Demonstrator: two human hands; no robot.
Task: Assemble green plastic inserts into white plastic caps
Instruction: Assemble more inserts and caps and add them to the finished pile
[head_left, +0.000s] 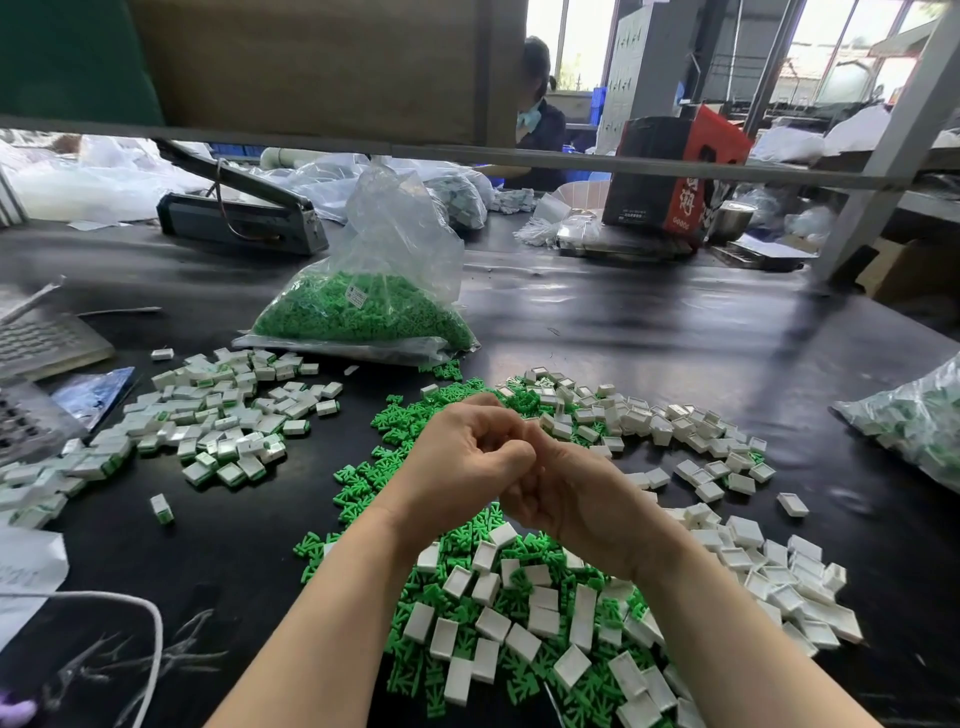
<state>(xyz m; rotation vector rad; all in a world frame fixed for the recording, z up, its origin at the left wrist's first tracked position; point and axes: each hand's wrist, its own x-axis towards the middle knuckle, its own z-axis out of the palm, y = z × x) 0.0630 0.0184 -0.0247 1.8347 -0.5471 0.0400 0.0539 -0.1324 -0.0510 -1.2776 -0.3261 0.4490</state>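
Black worktable (649, 332) fills the frame, workshop shelving and windows behind it. At frame centre the left hand (462, 457) and right hand (566, 499) meet knuckle to knuckle above the parts, fingers of both curled inward and pressed against each other. Whatever piece sits between the fingertips is hidden; cannot tell what either hand holds.

Directly under and around the hands: loose green inserts (384, 421) spread in a mound running from mid-frame to the bottom edge, with empty white caps (493, 623) scattered on top of them at lower centre. More white caps lie in a band to the right of the hands. Left of centre, apart from the green mound, a separate heap of assembled caps (218, 415) showing green at their edges.

Above the hands, a clear plastic bag (363, 306) of green inserts stands on the table. Upper left, behind the bag: a grey heat sealer (239, 213). Right edge: another clear bag of parts (919, 415). Lower left: a white cord (150, 623).
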